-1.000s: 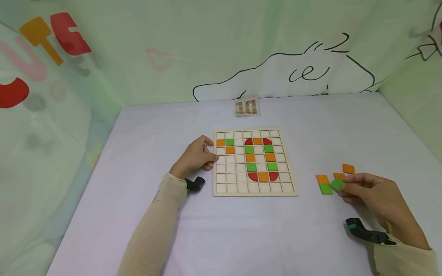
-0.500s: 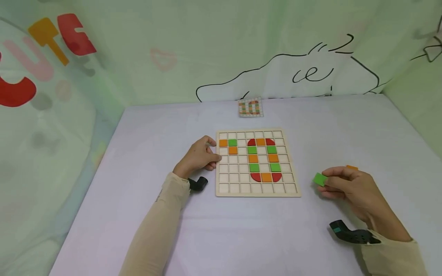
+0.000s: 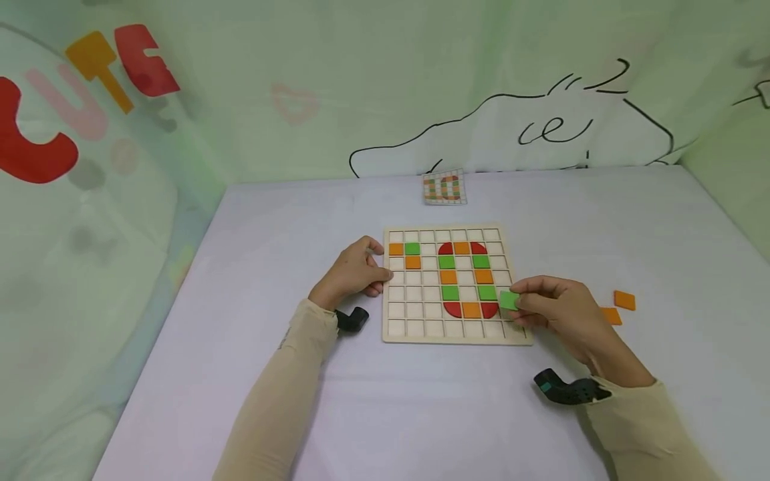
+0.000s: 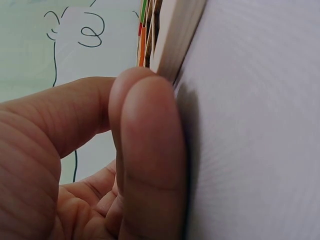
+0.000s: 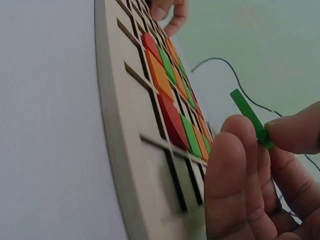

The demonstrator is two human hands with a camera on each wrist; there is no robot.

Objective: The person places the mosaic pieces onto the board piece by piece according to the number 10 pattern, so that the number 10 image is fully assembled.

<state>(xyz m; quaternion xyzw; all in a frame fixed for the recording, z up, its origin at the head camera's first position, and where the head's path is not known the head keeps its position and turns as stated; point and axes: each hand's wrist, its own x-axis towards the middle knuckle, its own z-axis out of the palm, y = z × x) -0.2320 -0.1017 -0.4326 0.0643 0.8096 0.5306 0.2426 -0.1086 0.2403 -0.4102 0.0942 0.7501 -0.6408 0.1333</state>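
Observation:
My left hand (image 3: 353, 270) holds the left edge of a pale wooden grid board (image 3: 415, 331), its thumb lapping over the rim. In the left wrist view, fingertips (image 4: 150, 115) meet the board's side. Orange, green and red tiles fill some cells, among them a rounded ring at the board's right half and a small group at upper left. A green square tile (image 3: 508, 300) is pinched between thumb and fingers of my right hand (image 3: 559, 317), above the board's right edge. The right wrist view has this tile edge-on, tilted and apart from the board.
Two loose orange tiles, one an orange tile (image 3: 624, 300) in full view, lie right of my right hand. A small pattern card (image 3: 444, 187) lies behind the board. Printed cloth (image 3: 271, 147) hangs along the table's back and sides.
My right hand has lifted the green tile from beside the loose tiles and carried it left to the board's right edge. My left hand stays at the board's left edge.

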